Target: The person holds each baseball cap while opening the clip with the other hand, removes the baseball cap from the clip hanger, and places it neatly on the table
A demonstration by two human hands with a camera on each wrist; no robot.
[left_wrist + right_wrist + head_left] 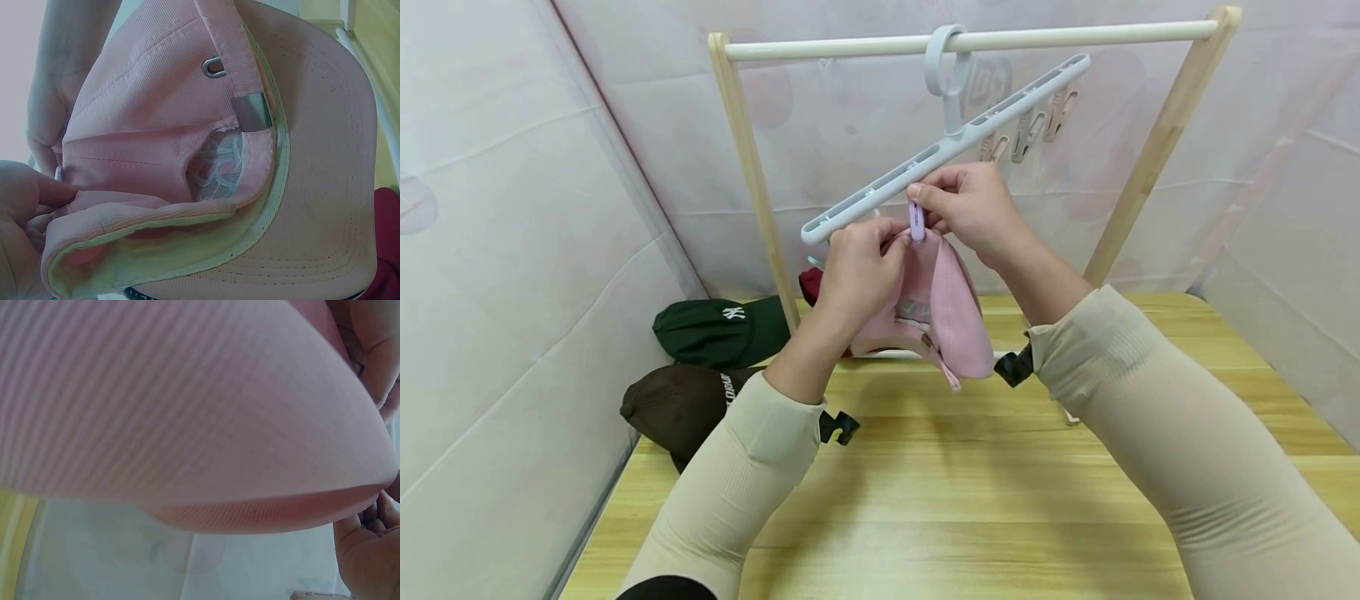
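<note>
rack: we see a wooden rack [752, 179] behind both hands, its white rail across the top
hanger: a grey clip hanger [943, 146] hooks on that rail, tilted, its low end just above the left hand
pink cap: the pink cap [936, 308] hangs under both hands, crown edge up at the clip, brim down; the wrist views are filled with it
other caps: a green cap [718, 332] and a brown cap [681, 404] lie on the table [970, 500] left of and below the left hand, a dark red one partly hidden behind it
left hand: left hand [857, 267] pinches the cap's top edge, fingers curled on the fabric
right hand: right hand [973, 208] pinches the purple clip [917, 221], just above the cap
progress: we judge the cap is lifted to the clip; whether the clip bites yet we cannot tell; two or three caps left
</note>
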